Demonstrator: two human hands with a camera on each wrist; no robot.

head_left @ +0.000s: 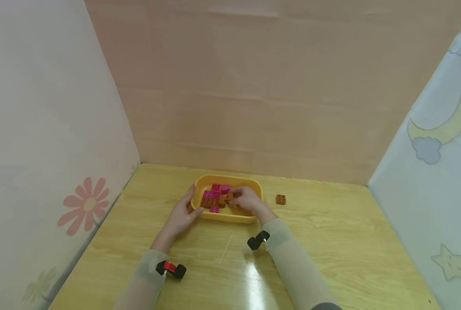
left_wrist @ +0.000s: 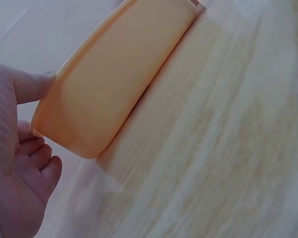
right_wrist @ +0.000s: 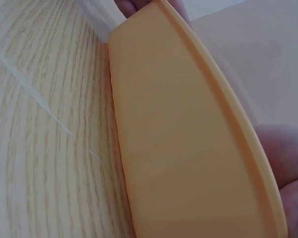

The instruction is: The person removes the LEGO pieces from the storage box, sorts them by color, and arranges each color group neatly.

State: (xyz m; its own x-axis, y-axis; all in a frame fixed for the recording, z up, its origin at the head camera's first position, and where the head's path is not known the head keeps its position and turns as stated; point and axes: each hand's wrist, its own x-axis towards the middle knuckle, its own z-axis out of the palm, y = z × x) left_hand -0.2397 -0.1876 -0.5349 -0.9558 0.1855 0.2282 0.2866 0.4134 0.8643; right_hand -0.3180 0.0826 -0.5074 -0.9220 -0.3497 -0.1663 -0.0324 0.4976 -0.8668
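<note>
A yellow plastic tray (head_left: 230, 218) stands on the wooden table with pink toy bricks (head_left: 216, 194) and brown toy bricks (head_left: 210, 202) in its left and middle part. My left hand (head_left: 180, 215) grips the tray's left end, its thumb at the near rim and the fingers round the end; the left wrist view shows this thumb on the rim (left_wrist: 69, 62). My right hand (head_left: 247, 199) reaches over the right part of the tray and pinches a brown building brick (head_left: 229, 196) among the others. In the right wrist view the tray wall (right_wrist: 184, 124) hides the fingertips.
One brown brick (head_left: 280, 199) lies on the table (head_left: 331, 232) to the right of the tray. A beige wall (head_left: 253, 107) rises behind the table, with pale printed sheets (head_left: 40, 129) along the left and right sides.
</note>
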